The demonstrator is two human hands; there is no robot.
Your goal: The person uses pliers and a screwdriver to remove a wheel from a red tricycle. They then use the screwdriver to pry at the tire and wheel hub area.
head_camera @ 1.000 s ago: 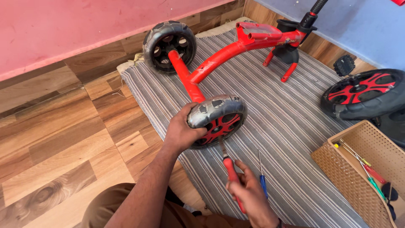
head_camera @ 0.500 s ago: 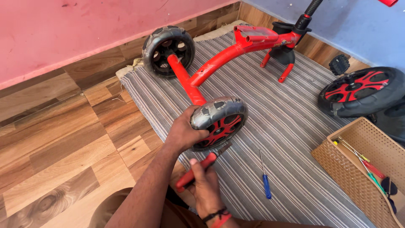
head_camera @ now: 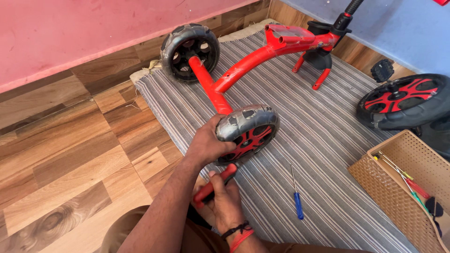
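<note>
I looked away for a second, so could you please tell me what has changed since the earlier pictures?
The right hand swung the red-handled tool from beside the blue screwdriver leftward, up under the rear wheel. The left hand stayed gripping that wheel; the tricycle frame, screwdriver and basket stayed put.

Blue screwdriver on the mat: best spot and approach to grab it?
Take the blue screwdriver by its blue handle, the thick end nearest the person, coming from above. It lies flat on the striped mat with the thin shaft pointing away, and has bare mat on both sides, so fingers could likely close across the handle.
</note>
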